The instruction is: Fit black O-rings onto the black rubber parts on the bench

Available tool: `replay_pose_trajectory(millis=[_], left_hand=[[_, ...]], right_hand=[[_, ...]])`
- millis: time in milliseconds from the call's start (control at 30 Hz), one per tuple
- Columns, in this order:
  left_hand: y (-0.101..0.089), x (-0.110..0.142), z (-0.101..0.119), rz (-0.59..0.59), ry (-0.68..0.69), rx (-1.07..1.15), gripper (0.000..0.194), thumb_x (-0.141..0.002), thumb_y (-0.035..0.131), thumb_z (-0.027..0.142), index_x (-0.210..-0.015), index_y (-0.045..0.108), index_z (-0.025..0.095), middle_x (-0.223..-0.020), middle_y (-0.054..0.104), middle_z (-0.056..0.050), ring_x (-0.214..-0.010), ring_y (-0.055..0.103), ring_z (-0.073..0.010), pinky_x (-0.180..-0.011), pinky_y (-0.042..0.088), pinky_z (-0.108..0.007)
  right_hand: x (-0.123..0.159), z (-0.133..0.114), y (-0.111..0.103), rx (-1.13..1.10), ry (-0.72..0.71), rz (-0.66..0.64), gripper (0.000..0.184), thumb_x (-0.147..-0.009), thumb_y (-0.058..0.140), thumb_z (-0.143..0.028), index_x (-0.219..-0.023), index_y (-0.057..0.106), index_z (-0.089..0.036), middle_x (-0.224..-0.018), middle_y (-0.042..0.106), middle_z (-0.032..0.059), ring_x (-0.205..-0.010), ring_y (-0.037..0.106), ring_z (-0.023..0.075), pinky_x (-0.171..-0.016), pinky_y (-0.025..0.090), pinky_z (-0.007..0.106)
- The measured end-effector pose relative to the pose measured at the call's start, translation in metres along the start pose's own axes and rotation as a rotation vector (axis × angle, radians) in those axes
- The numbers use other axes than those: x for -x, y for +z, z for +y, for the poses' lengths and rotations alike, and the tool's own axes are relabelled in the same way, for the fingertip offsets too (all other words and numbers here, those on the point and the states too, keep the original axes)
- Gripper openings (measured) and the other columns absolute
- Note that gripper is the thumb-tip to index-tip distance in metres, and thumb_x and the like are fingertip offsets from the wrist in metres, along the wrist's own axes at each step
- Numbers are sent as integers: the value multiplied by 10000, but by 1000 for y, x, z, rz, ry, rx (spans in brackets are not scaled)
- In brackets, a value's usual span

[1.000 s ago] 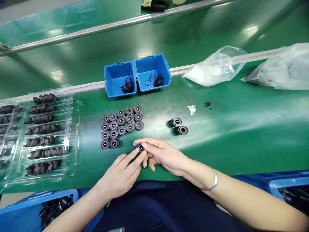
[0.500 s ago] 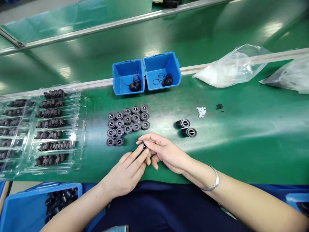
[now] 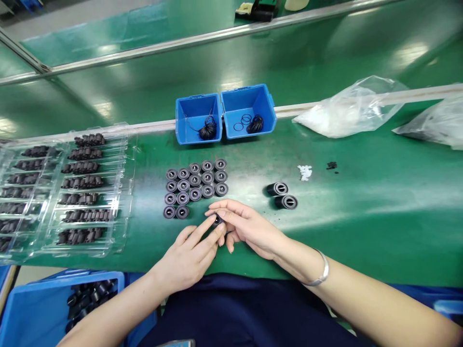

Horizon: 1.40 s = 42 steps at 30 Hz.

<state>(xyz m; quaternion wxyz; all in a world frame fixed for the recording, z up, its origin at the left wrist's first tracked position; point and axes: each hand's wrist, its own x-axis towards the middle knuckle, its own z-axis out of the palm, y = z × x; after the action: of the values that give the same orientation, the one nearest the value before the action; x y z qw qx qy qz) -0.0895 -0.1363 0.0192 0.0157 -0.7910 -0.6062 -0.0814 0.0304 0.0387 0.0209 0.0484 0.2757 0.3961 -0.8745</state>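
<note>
Between my two hands is a small black cylindrical part (image 3: 217, 220), mostly covered by fingers. My left hand (image 3: 193, 255) has its fingertips closed on the near side of it. From the far side, my right hand (image 3: 244, 224) grips the same part with thumb and fingers. Just left of the hands, black round parts (image 3: 195, 180) stand upright in rows, each with a light slot on top. Two more black cylinders (image 3: 286, 202) lie tilted on the green bench to the right of my right hand.
Two blue bins (image 3: 198, 118) with black rubber rings stand at the back. Clear trays (image 3: 117, 202) of black parts lie at left. White bits (image 3: 305, 172), black bits (image 3: 332, 166) and plastic bags (image 3: 336, 115) are at right. A blue crate (image 3: 32, 308) sits below the bench's edge.
The view has shifted slightly, so the bench things appear a little further right and lower. Both hands keep hold of the small black part, with only slight finger movement.
</note>
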Motion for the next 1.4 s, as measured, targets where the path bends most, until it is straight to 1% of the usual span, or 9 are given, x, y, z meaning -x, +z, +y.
replay_pose_trajectory(millis=[267,400,500,633,767,833,1100,1233,1400], left_hand=[[2,-4,1,-27,-52,-54,344,-986,413,163,-1245,631,109,-1537,456,-119,-1476,298,-342,-1052,377,-445],[-6,4,-3,102,-125,-51,294,-964,455,129,-1175,659,114,-1512,486,-127,-1465,335,-319,-1139,314,-470],[-11,19,-9,247,-255,-77,273,-948,479,73,-1153,655,115,-1411,593,-147,-1390,472,-261,-1143,326,-439],[-9,37,-17,234,-283,-113,275,-934,474,30,-1148,640,76,-1353,625,-205,-1334,537,-282,-1118,374,-462],[-7,43,-16,182,-202,-45,303,-936,463,28,-1197,617,51,-1382,591,-234,-1382,477,-300,-1114,398,-480],[-9,43,-13,163,-144,-9,315,-947,445,40,-1212,614,57,-1384,596,-216,-1399,452,-305,-1115,397,-483],[-15,46,-11,130,-24,14,350,-988,353,92,-1150,663,71,-1347,639,-170,-1411,428,-323,-1088,382,-471],[-15,48,-12,136,0,50,354,-993,356,102,-1178,657,78,-1338,650,-152,-1426,410,-299,-1095,365,-456],[-16,48,-14,74,33,95,362,-1002,353,117,-1202,652,85,-1374,626,-140,-1419,420,-275,-1086,370,-436]], right_hand=[[0,14,5,88,-199,125,350,-920,603,-436,-1169,548,-196,-810,605,8,-668,640,144,-380,501,187],[7,22,1,239,-317,225,390,-970,539,-416,-1298,475,-216,-766,628,2,-580,618,129,-477,539,251],[16,26,-1,376,-433,306,256,-988,511,-380,-1179,559,-216,-843,626,22,-487,550,86,-480,513,262],[27,33,2,487,-543,269,204,-992,495,-360,-995,626,-204,-968,602,67,-547,572,86,-429,471,232],[25,41,11,546,-366,-4,295,-997,476,-379,-1209,572,-198,-897,631,51,-573,608,100,-422,501,203],[20,44,16,537,-273,-61,407,-1001,458,-408,-1348,477,-197,-915,640,48,-542,609,92,-410,512,201],[6,39,31,207,-43,-9,542,-980,489,-463,-1439,369,-201,-868,635,39,-557,687,142,-363,522,197],[3,30,39,-5,82,-37,440,-1004,460,-389,-1406,377,-228,-769,641,18,-535,693,158,-357,511,191],[-4,24,43,-65,163,-42,310,-1010,451,-355,-1284,451,-209,-665,638,-1,-468,670,154,-320,468,167]])
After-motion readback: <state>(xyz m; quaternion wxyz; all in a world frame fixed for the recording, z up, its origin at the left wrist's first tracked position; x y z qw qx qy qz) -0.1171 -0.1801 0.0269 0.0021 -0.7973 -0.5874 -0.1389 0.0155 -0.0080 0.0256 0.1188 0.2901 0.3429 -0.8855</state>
